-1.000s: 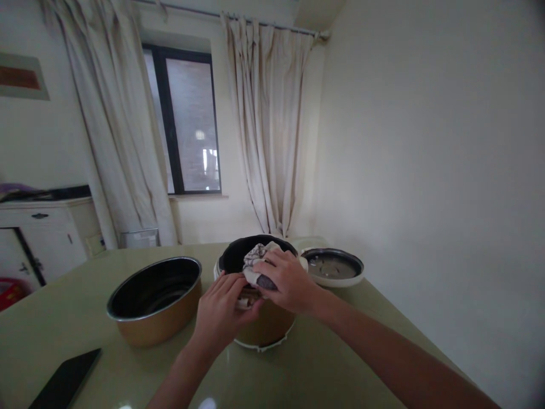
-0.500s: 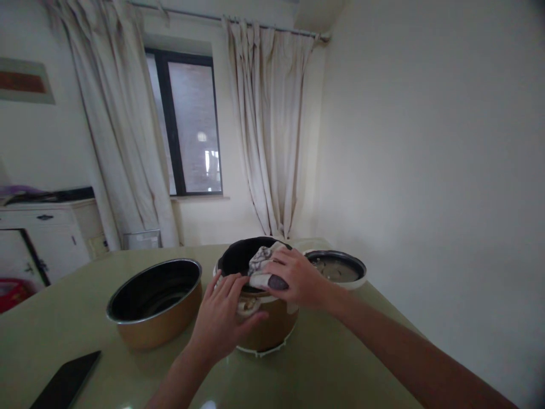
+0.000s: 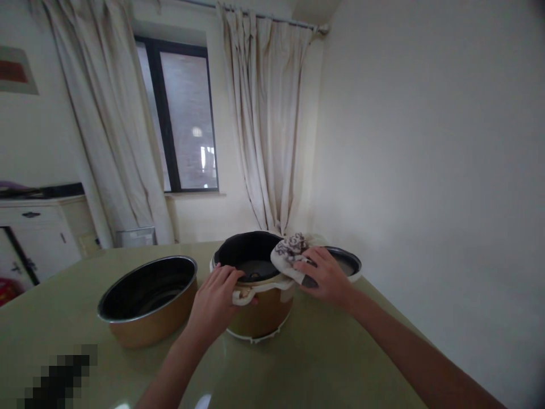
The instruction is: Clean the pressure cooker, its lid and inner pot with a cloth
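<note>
"What do your fingers have hold of?"

"In my right hand (image 3: 327, 278) they're closed on a bunched, patterned cloth (image 3: 287, 255), held at the right rim of the cooker (image 3: 264, 315). In my left hand (image 3: 215, 298) they bend over its near-left rim; my thumb is mostly hidden, so I can't tell how firmly they grip."

"Anything in the way?"

"The cloth and my right hand cover part of the round lid (image 3: 351, 264), just right of the cooker. A dark-lined pot (image 3: 159, 324) stands left of it on the surface (image 3: 332, 352), beside a dark, blurred shape (image 3: 59, 378) I can't make out."

"Beyond?"

"A curtain (image 3: 272, 125) and a window (image 3: 187, 125)."
</note>
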Demonstrator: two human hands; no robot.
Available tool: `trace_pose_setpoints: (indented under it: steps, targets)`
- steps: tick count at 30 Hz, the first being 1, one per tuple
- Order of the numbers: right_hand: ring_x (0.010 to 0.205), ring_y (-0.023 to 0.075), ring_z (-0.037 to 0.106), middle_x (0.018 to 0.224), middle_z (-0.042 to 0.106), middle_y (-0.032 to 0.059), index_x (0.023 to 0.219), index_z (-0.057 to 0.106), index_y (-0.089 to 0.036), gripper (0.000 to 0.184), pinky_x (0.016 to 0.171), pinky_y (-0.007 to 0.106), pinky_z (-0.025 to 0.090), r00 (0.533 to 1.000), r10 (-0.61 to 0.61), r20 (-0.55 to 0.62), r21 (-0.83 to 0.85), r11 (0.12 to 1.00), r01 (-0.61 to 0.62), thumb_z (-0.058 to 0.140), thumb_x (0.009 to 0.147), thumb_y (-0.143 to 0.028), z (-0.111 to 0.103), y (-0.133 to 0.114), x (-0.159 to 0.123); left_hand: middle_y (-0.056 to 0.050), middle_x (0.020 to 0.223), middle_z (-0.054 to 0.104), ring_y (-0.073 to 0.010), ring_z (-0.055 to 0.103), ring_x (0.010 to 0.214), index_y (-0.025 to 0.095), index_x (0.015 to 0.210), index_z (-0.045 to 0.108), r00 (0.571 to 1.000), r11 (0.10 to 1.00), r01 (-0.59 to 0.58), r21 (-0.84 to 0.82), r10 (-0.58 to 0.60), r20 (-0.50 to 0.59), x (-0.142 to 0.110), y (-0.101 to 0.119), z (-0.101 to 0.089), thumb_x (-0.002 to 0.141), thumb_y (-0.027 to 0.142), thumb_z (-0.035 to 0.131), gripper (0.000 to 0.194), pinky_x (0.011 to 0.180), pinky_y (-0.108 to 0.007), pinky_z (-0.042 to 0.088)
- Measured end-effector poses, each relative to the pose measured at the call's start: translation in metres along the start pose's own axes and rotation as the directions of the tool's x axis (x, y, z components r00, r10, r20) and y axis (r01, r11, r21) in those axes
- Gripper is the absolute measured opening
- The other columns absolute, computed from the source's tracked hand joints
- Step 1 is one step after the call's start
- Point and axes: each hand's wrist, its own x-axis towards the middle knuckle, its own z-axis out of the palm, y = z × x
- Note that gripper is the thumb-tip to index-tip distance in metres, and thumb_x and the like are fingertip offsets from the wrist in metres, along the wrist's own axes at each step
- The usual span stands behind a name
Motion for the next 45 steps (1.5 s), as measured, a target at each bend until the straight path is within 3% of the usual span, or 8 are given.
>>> trace_pose_setpoints:
  steps: [12, 19, 21, 27, 32, 36, 42, 45]
  targets:
    - [0.107, 0.0272, 0.058, 0.107, 0.069, 0.0079, 0.116, 0.072, -0.031, 0.019, 0.104, 0.055, 0.042, 0.965, -0.063, -0.254, -0.066, 0.997, 0.047, 0.066, 0.098, -0.027, 0.049, -0.120, 0.024, -0.010, 0.138, 0.071, -0.0294, 0.065, 0.134, 0.025, 0.133, 0.065, 0.982, 0.995, 0.102, -0.002, -0.100, 0.161, 0.010, 0.002, -0.005, 0.090, 0.010, 0.064, 0.045, 0.126, -0.049, 0.042]
    - [0.111, 0.0282, 0.059, 0.112, 0.066, 0.0097, 0.114, 0.073, -0.029, 0.019, 0.103, 0.049, 0.047, 0.932, 0.073, -0.354, -0.073, 0.992, -0.105, 0.069, 0.095, -0.028, 0.045, -0.084, -0.027, -0.008, 0.129, 0.073, -0.0322, 0.064, 0.136, 0.027, 0.121, 0.068, 0.948, 0.981, 0.150, 0.121, -0.177, 0.264, 0.019, 0.009, -0.016, 0.092, 0.032, 0.075, 0.030, 0.108, -0.044, 0.058]
    - [0.107, 0.0292, 0.061, 0.111, 0.066, 0.0115, 0.115, 0.071, -0.025, 0.022, 0.095, 0.047, 0.052, 0.854, 0.307, -0.421, 0.062, 0.949, -0.311, 0.068, 0.096, -0.036, 0.046, -0.065, -0.045, -0.009, 0.131, 0.073, -0.0334, 0.064, 0.135, 0.026, 0.119, 0.069, 0.961, 0.984, 0.139, 0.114, -0.162, 0.225, 0.018, 0.007, -0.014, 0.094, 0.041, 0.074, 0.030, 0.105, -0.045, 0.059]
    - [0.111, 0.0339, 0.068, 0.117, 0.072, 0.0152, 0.121, 0.066, -0.019, 0.056, 0.101, 0.051, 0.053, 0.182, 0.968, -0.174, 0.705, 0.252, -0.663, 0.066, 0.090, -0.065, 0.081, -0.068, -0.048, -0.013, 0.141, 0.073, -0.0354, 0.068, 0.131, 0.022, 0.139, 0.066, 0.989, 0.994, -0.044, 0.101, 0.030, 0.142, 0.023, 0.018, -0.012, 0.089, 0.052, 0.081, 0.060, 0.122, -0.056, 0.045]
    - [0.140, 0.0366, 0.058, 0.147, 0.064, 0.0156, 0.142, 0.057, -0.024, 0.068, 0.118, 0.056, 0.045, 0.035, 0.997, 0.066, 0.824, -0.035, -0.565, 0.063, 0.092, -0.070, 0.124, -0.160, -0.041, -0.011, 0.129, 0.077, -0.0311, 0.071, 0.121, 0.022, 0.129, 0.070, 0.973, 0.976, -0.212, 0.042, 0.206, 0.106, 0.042, 0.043, -0.002, 0.096, 0.047, 0.075, 0.042, 0.117, -0.054, 0.048]
    - [0.142, 0.0373, 0.056, 0.146, 0.066, 0.0123, 0.136, 0.063, -0.028, 0.059, 0.123, 0.057, 0.041, 0.112, 0.988, 0.110, 0.834, -0.031, -0.551, 0.070, 0.091, -0.066, 0.136, -0.207, -0.048, -0.009, 0.115, 0.078, -0.0291, 0.073, 0.107, 0.021, 0.120, 0.071, 0.978, 0.986, -0.160, 0.045, 0.153, 0.143, 0.047, 0.046, 0.007, 0.101, 0.038, 0.069, 0.025, 0.091, -0.046, 0.060]
    - [0.136, 0.0336, 0.063, 0.147, 0.066, 0.0127, 0.143, 0.063, -0.026, 0.062, 0.112, 0.051, 0.051, -0.049, 0.996, 0.076, 0.867, -0.090, -0.490, 0.067, 0.093, -0.060, 0.124, -0.146, -0.034, -0.008, 0.111, 0.078, -0.0273, 0.073, 0.104, 0.020, 0.120, 0.072, 0.977, 0.985, -0.170, -0.011, 0.170, 0.127, 0.042, 0.034, 0.005, 0.098, 0.033, 0.075, 0.026, 0.087, -0.043, 0.061]
    - [0.136, 0.0335, 0.063, 0.142, 0.071, 0.0134, 0.136, 0.071, -0.021, 0.061, 0.114, 0.047, 0.049, 0.038, 0.995, 0.091, 0.881, -0.063, -0.469, 0.071, 0.086, -0.056, 0.116, -0.090, -0.023, -0.007, 0.111, 0.080, -0.0271, 0.074, 0.103, 0.020, 0.121, 0.072, 0.973, 0.980, -0.191, -0.051, 0.196, 0.121, 0.041, 0.027, 0.002, 0.096, 0.033, 0.078, 0.029, 0.086, -0.042, 0.061]
